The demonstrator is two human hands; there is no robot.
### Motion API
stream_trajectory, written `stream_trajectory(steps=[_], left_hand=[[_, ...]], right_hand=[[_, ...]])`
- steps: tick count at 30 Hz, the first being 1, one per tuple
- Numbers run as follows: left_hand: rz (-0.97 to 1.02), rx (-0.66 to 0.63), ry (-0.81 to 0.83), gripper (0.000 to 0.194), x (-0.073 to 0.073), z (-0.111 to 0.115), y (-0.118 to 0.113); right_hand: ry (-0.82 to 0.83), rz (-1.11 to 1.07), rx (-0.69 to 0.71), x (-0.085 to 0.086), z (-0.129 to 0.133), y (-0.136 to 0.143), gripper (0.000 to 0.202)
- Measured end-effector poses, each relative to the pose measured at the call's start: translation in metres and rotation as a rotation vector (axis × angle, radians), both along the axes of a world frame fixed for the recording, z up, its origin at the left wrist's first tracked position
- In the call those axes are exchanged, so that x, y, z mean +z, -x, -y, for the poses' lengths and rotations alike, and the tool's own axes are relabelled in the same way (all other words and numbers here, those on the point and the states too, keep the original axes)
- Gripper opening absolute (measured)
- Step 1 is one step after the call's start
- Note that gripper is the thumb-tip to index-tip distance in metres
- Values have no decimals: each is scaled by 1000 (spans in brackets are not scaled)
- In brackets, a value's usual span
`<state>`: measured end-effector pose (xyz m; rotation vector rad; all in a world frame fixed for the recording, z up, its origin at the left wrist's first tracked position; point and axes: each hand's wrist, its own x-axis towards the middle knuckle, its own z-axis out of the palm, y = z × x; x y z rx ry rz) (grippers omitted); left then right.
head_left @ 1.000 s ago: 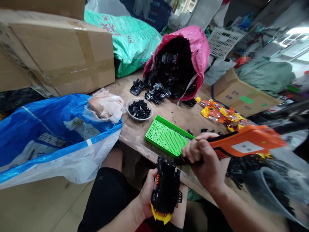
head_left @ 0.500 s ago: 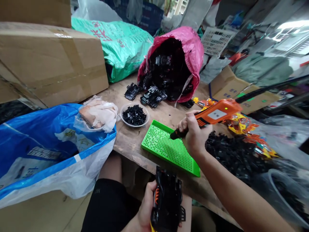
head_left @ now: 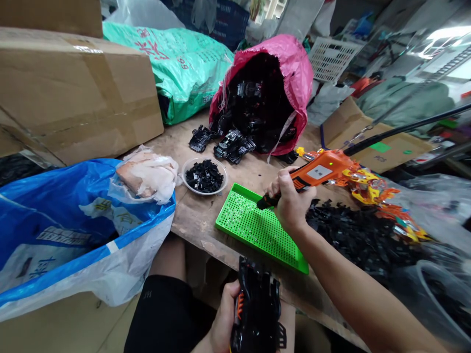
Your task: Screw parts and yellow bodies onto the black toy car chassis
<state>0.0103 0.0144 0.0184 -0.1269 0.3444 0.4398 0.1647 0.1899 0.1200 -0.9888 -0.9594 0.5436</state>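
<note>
My right hand [head_left: 292,203] is wrapped round an orange and black electric screwdriver [head_left: 312,172], its cable running off to the upper right. The black tip of the tool points down over a green perforated tray [head_left: 268,240], where small shiny screws lie scattered, mostly toward the far left end. Whether the tip touches a screw cannot be made out. Low in front of me, above my lap, my left hand [head_left: 224,314] grips a black plastic toy car body [head_left: 255,309] with an orange marking on its side. The fingers beneath it are hidden.
A round clear bowl [head_left: 186,182] holds small black parts. Black car shells spill from a pink sack [head_left: 300,73]. Right of the tray lies a heap of black parts [head_left: 353,235], beside orange-yellow pieces [head_left: 368,189]. A blue-lined bag [head_left: 73,181] and a cardboard box [head_left: 81,98] stand left.
My right hand and the screwdriver have shifted slightly left over the tray, the tip nearer the scattered screws. The toy car body stays in my left hand, almost unmoved.
</note>
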Motion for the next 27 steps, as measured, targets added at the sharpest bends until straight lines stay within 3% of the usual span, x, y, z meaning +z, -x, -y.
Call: stream_trajectory(steps=[6, 9, 18, 27], left_hand=[[-4, -3, -26, 45, -18, -12, -16], [-12, -4, -21, 46, -20, -14, -20], [0, -46, 25, 53, 6, 0, 1], [-25, -28, -10, 53, 12, -3, 0]], right_hand=[[-16, -24, 35, -5, 0, 1, 22], [-18, -24, 33, -7, -1, 1, 22], [-10, 19, 15, -8, -1, 2, 23], [-18, -8, 36, -10, -2, 2, 22]])
